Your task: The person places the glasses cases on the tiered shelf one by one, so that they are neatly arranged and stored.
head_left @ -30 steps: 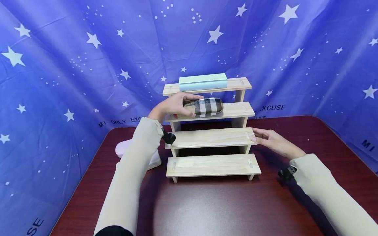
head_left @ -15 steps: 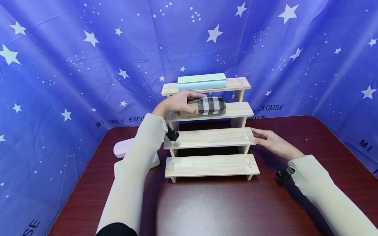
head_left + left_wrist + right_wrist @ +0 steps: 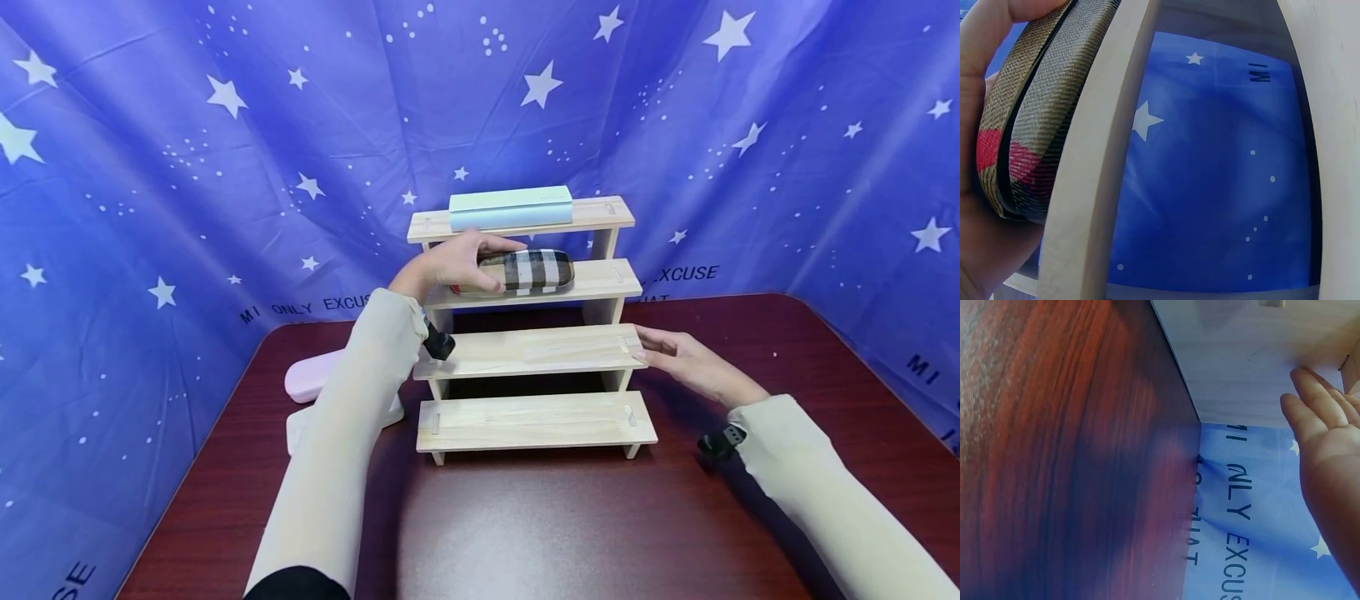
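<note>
A plaid glasses case (image 3: pixel 536 271) in brown, black and white lies along the second-highest step of a wooden stepped shelf (image 3: pixel 536 421). My left hand (image 3: pixel 453 260) grips its left end, thumb in front and fingers over the top. In the left wrist view, the case's seam and a red patch (image 3: pixel 1022 161) show close beside the step's edge. My right hand (image 3: pixel 686 362) touches the shelf's right side at the third step down. Its fingers (image 3: pixel 1313 400) reach out fairly straight against the pale side panel (image 3: pixel 1241 369) in the right wrist view.
On the top step sits a light blue case (image 3: pixel 510 208). A pink case (image 3: pixel 307 377) and a white object (image 3: pixel 298 429) lie on the dark red table (image 3: pixel 540 525), left of the shelf, partly hidden by my left sleeve. A starry blue curtain (image 3: pixel 360 125) hangs behind.
My left hand has shifted slightly right with the plaid glasses case along the step, then lowered it a little. My right hand keeps its place at the shelf's side.
</note>
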Demonstrator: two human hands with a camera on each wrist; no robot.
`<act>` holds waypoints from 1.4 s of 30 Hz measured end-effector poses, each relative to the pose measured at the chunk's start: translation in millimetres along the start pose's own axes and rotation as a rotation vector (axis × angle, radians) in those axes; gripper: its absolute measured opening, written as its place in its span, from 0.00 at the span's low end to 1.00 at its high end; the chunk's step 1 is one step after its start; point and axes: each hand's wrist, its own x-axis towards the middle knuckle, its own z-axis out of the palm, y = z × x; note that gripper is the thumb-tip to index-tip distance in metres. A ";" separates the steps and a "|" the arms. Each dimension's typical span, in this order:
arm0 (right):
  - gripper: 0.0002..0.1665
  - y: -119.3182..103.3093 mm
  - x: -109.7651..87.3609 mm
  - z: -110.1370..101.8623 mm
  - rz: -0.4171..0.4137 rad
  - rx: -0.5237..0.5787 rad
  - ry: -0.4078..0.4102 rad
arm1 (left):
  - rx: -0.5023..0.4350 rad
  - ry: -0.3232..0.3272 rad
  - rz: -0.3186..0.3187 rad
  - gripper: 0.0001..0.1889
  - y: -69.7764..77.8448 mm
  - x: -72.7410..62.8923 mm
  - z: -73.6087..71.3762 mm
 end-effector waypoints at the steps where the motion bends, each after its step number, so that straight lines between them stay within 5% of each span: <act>1: 0.34 -0.2 0.0 0.1 0.000 -0.001 0.001 | 0.003 -0.001 0.000 0.35 0.1 0.0 -0.2; 13: 0.34 0.9 -0.1 0.1 0.003 -0.026 0.007 | 0.013 -0.029 -0.039 0.37 4.4 -5.0 -4.6; 23: 0.34 -0.2 -1.2 0.9 0.005 0.047 -0.006 | -0.063 0.022 -0.043 0.35 -0.4 -12.8 -4.4; 36: 0.35 0.5 -1.1 4.7 0.002 0.093 -0.010 | -0.005 0.077 0.000 0.37 -3.7 -30.0 -1.5; 42: 0.35 0.1 -1.5 2.9 -0.003 0.068 0.001 | 0.153 0.157 0.065 0.41 1.4 -45.6 2.6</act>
